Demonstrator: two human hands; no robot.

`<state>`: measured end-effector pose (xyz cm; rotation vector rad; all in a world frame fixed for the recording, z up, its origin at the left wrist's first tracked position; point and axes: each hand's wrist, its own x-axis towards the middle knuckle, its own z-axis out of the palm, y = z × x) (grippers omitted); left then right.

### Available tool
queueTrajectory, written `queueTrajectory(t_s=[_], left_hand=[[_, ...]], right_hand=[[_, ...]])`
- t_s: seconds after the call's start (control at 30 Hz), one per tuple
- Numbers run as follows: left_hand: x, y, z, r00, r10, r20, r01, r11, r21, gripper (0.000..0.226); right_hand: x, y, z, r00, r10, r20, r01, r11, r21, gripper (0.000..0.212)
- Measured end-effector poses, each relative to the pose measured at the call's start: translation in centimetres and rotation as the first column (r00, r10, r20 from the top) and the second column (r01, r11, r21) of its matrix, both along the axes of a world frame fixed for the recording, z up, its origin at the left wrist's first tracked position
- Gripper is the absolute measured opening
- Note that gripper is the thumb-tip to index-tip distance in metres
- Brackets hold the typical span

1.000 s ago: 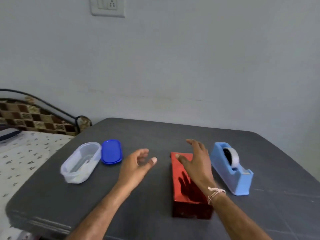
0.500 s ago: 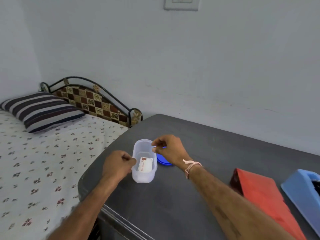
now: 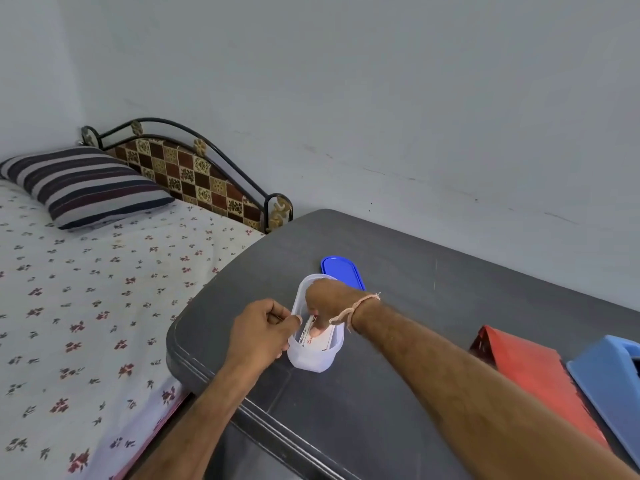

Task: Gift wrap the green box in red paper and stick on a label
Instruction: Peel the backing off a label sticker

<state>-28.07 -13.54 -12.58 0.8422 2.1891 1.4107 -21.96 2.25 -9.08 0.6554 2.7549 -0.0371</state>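
White card, thin, with red print: the label lies inside a translucent plastic tub, directly under the fingertips of the right hand. I judge it light, bendable and easily creased, so it is best taken by one edge between thumb and forefinger and lifted straight up past the rim. The right fingers curl down into the tub and reach the card; knuckles and wall hide whether they have closed on it. The left hand grips the tub wall just left of those fingers, thumb at the rim. The tub looks light and likely to skid if unsteadied. A blue lid lies flat just beyond the right knuckles. The red-wrapped box sits on the dark table well right of both hands, past the right forearm, with a blue tape dispenser beside it. The tub's narrow walls crowd the fingers, and I judge that the only hindrance. A bed lies left of the left hand.
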Motion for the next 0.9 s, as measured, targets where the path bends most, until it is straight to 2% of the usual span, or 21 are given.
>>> queueTrajectory(t_s=[0.1, 0.27, 0.43, 0.6, 0.67, 0.73, 0.8, 0.87, 0.9], left_hand=[[0.1, -0.2, 0.0, 1.000, -0.006, 0.005, 0.006, 1.000, 0.009, 0.010], [0.3, -0.5, 0.1, 1.000, -0.021, 0.011, 0.021, 1.000, 0.010, 0.010], [0.9, -0.5, 0.1, 0.998, -0.059, 0.007, 0.059, 0.998, 0.003, 0.011], [1.2, -0.6, 0.1, 0.998, -0.068, 0.000, 0.068, 0.998, -0.013, 0.013], [1.3, -0.6, 0.0, 0.997, -0.056, -0.060, 0.055, 0.998, -0.019, 0.019], [1.7, -0.7, 0.3, 0.988, 0.005, -0.152, 0.003, 0.998, 0.056, 0.028], [2.3, -0.8, 1.2, 0.976, 0.056, -0.209, -0.021, 0.986, 0.164, 0.031], [3.4, -0.7, 2.4, 0.981, 0.032, -0.191, 0.011, 0.976, 0.220, 0.030], [4.0, -0.5, 2.9, 0.991, 0.001, -0.137, 0.033, 0.969, 0.247, 0.028]], right_hand=[[0.4, 0.0, 0.4, 0.997, -0.015, -0.071, 0.014, 1.000, -0.017, 0.042], [1.8, 0.2, 1.7, 0.972, -0.060, -0.225, 0.055, 0.998, -0.030, 0.029], [3.9, -0.3, 2.3, 0.946, -0.057, -0.318, 0.068, 0.997, 0.024, 0.019], [5.4, -0.8, 2.3, 0.905, -0.068, -0.421, 0.070, 0.997, -0.011, 0.008], [6.1, -0.8, 2.7, 0.878, -0.108, -0.466, 0.088, 0.994, -0.063, 0.008], [7.3, -0.7, 3.0, 0.813, -0.179, -0.554, 0.115, 0.982, -0.149, 0.009], [8.7, -0.6, 3.0, 0.688, -0.313, -0.655, 0.127, 0.940, -0.317, 0.009], [10.4, -0.9, 3.0, 0.506, -0.527, -0.682, 0.105, 0.823, -0.558, 0.010], [11.4, -1.2, 3.1, 0.420, -0.620, -0.663, 0.064, 0.749, -0.660, 0.010]])
